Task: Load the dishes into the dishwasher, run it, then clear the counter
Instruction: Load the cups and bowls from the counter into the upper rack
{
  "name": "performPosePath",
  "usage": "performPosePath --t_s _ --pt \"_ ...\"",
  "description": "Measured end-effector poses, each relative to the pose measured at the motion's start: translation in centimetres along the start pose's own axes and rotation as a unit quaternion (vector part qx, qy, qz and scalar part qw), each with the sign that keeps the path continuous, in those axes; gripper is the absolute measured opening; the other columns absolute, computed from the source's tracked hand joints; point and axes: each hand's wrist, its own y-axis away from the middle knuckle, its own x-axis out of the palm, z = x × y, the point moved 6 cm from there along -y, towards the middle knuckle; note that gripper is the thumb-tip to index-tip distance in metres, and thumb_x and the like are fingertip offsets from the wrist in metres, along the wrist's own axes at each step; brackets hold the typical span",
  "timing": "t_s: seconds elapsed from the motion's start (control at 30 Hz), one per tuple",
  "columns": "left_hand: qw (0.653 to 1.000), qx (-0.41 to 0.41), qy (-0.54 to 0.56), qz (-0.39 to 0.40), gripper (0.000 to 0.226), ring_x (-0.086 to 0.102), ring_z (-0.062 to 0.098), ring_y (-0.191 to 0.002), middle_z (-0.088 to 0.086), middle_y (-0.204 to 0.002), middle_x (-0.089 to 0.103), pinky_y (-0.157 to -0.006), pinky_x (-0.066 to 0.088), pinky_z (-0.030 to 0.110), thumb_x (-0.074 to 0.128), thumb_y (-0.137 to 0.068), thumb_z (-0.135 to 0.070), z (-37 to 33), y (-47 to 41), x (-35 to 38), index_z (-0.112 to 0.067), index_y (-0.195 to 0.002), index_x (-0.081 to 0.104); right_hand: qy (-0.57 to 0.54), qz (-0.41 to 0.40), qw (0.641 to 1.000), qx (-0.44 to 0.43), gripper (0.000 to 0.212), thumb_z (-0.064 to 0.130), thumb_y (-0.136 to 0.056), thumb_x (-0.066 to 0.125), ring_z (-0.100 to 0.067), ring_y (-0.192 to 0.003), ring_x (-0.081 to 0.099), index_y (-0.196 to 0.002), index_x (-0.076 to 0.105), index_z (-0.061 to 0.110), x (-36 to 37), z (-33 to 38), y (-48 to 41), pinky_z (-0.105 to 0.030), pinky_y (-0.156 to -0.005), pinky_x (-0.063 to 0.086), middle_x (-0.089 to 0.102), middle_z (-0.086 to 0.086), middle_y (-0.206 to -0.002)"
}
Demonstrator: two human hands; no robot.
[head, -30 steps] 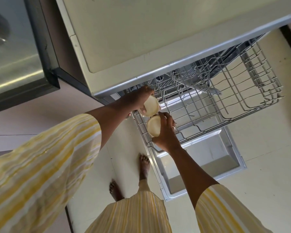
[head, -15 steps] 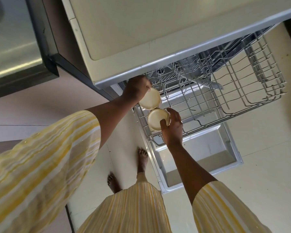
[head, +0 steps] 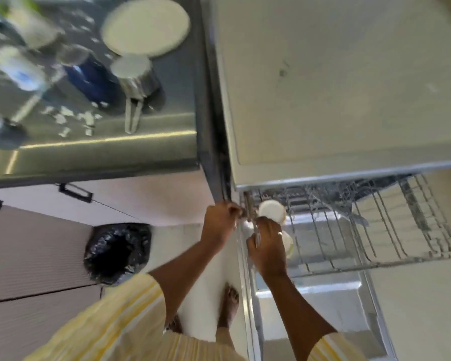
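The dishwasher's upper wire rack (head: 375,230) is pulled out over the open door (head: 331,316). One cream bowl (head: 271,211) sits at the rack's near-left corner. My left hand (head: 219,221) is off it, fingers loosely curled beside the rack's left rail and holding nothing. My right hand (head: 267,244) grips a second cream bowl (head: 288,246) just below the first one, low in the rack; the hand covers most of that bowl.
On the steel counter (head: 102,142) at upper left stand a cream plate (head: 145,26), a steel saucepan (head: 136,74), a blue cup (head: 86,74) and blurred containers. A bin with a black bag (head: 117,252) stands on the floor at left. My bare feet are beside the door.
My left hand let go of its bowl, which now rests in the rack, and drew back left. My right hand still holds the other bowl. The view swung left, showing the counter.
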Motion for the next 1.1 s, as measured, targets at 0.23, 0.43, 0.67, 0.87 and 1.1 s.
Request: performPosePath --t_s 0.23,0.43,0.67,0.87,1.1 --pt "0.997 -0.005 -0.059 -0.054 0.028 0.061 0.017 -0.108 0.002 -0.117 0.066 -0.093 0.039 0.020 0.049 -0.094 -0.022 5.6 4.3 -10.5 -0.017 -0.117 0.064 -0.007 0.072 0.974 -0.215 0.029 0.005 -0.066 0.062 -0.031 -0.085 0.065 -0.094 0.068 0.002 2.6 13.7 -2.1 -0.029 -0.077 0.051 0.066 -0.014 -0.094" --pt "0.979 -0.017 -0.059 -0.196 0.026 0.063 0.016 -0.102 0.004 -0.112 0.068 -0.086 0.037 0.012 0.051 -0.095 -0.022 9.7 5.7 -22.5 -0.013 -0.114 0.066 -0.023 0.074 0.933 -0.351 0.033 -0.002 -0.057 0.075 -0.027 -0.081 0.066 -0.089 0.069 0.002 5.0 24.7 -4.3 -0.030 -0.073 0.056 0.067 -0.012 -0.090" --pt "0.957 -0.049 -0.033 -0.284 0.016 0.062 0.027 -0.084 0.014 -0.090 0.068 -0.073 0.040 0.024 0.055 -0.090 -0.011 14.3 2.5 -33.4 -0.003 -0.095 0.069 0.016 0.015 0.912 -0.409 0.032 0.001 -0.063 0.073 -0.027 -0.089 0.065 -0.094 0.068 0.000 6.3 33.4 -11.0 -0.036 -0.076 0.057 0.066 -0.015 -0.097" --pt "0.958 -0.075 -0.023 -0.275 0.027 0.057 0.024 -0.107 0.014 -0.115 0.062 -0.094 0.042 0.028 0.048 -0.093 -0.010 18.6 -3.2 -37.5 -0.004 -0.116 0.060 0.101 -0.030 0.940 -0.326 0.040 0.007 -0.064 0.076 -0.034 -0.098 0.061 -0.102 0.066 0.001 7.7 37.1 -20.0 -0.041 -0.081 0.054 0.061 -0.018 -0.107" --pt "0.965 -0.030 -0.102 -0.239 0.046 0.033 0.019 -0.136 0.009 -0.146 0.039 -0.114 0.020 0.027 0.039 -0.098 -0.024 22.0 -7.0 -36.4 -0.006 -0.140 0.039 0.142 0.037 0.983 -0.114 0.070 0.040 -0.087 0.057 -0.036 -0.138 0.015 -0.143 0.025 0.013 11.7 37.2 -28.2 -0.044 -0.112 0.020 0.009 -0.016 -0.150"
